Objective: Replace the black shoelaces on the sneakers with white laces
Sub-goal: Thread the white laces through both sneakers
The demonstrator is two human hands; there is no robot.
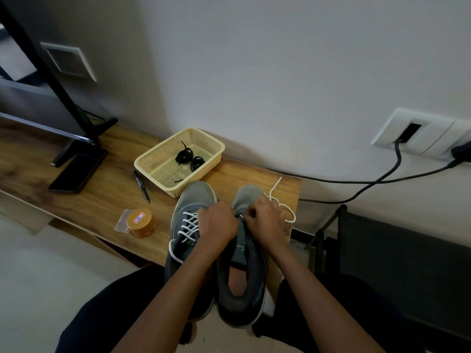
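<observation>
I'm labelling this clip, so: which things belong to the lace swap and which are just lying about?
Job: left sneaker, right sneaker, white lace, black laces, basket, left hand, right hand.
Lying about: pen, phone, orange jar, cables.

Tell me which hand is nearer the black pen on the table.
Left. The left hand is to the right of the pen; the right hand is farther right still, beside the loose white lace.
</observation>
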